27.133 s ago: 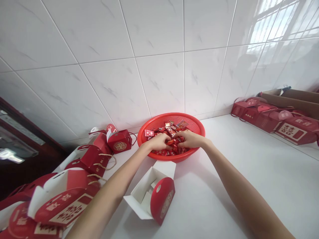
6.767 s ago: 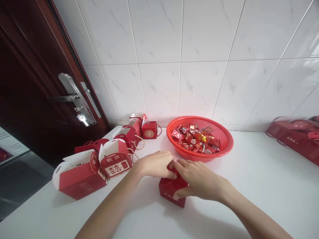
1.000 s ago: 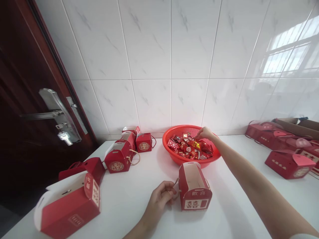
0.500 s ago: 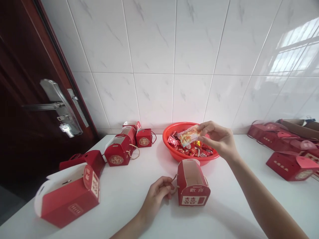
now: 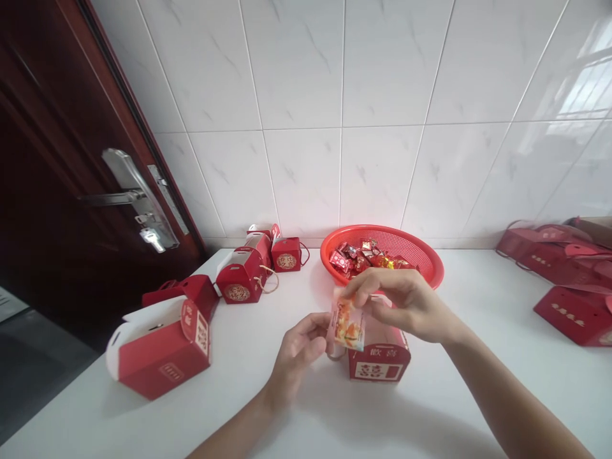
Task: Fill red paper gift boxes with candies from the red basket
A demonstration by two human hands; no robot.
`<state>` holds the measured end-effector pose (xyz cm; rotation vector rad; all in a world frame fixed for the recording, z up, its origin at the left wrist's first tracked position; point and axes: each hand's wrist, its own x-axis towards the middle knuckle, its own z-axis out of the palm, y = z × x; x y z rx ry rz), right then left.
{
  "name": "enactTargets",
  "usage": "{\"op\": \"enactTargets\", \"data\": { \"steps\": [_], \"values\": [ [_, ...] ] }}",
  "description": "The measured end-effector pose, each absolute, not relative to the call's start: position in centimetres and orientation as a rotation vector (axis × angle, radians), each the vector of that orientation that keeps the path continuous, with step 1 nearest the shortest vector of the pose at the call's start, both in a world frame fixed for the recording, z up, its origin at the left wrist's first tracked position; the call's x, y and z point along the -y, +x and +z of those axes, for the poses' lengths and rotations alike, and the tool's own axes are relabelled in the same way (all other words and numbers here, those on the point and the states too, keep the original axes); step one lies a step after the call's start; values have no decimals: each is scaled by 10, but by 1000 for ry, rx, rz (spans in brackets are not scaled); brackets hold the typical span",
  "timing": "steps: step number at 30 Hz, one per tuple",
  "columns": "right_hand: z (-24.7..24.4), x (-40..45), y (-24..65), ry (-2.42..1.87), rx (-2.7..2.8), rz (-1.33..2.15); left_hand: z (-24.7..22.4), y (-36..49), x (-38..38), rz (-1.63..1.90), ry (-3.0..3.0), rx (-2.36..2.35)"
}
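My right hand (image 5: 401,303) pinches a small wrapped snack packet (image 5: 351,326), pale pink with an orange food picture. The packet hangs in front of a small red gift box (image 5: 380,370) with gold characters, hiding its left side. My left hand (image 5: 299,350) is left of the box with fingers curled at its cord handle (image 5: 337,357); its fingertips are close to the packet's left edge, and whether they touch it I cannot tell. Behind the box stands a red plastic basket (image 5: 433,255) with many wrapped candies (image 5: 363,256), partly covered by my right hand.
On the white table (image 5: 268,427), more red gift boxes stand at left, including an open-topped one (image 5: 165,360) and one with a cord loop (image 5: 238,284). Others (image 5: 571,312) lie at right. A tiled wall (image 5: 301,185) runs along the back; a dark door (image 5: 57,127) is at left.
My right hand has brought the packet from above the basket down and left, to the front of the box. My left hand remains beside the box. The view has shifted slightly.
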<state>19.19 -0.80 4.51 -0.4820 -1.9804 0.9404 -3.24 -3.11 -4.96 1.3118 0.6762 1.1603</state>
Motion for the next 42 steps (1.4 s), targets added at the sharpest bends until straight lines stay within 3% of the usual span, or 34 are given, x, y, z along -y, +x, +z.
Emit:
{"op": "enactTargets", "data": {
  "steps": [5,16,24,36,42],
  "values": [
    [35,12,173,-511,2033,937,-32,-28,45,1134,1281,-756],
    [20,20,161,-967,2076,928,-35,-31,50,1434,1110,-840],
    [23,24,158,-874,1866,1271,-32,-37,52,1381,1150,-781],
    [24,20,162,-883,2083,1199,-36,-39,53,1369,1127,-832],
    [23,19,166,-893,1981,1394,-31,-38,57,1373,1102,-723]
  ]
}}
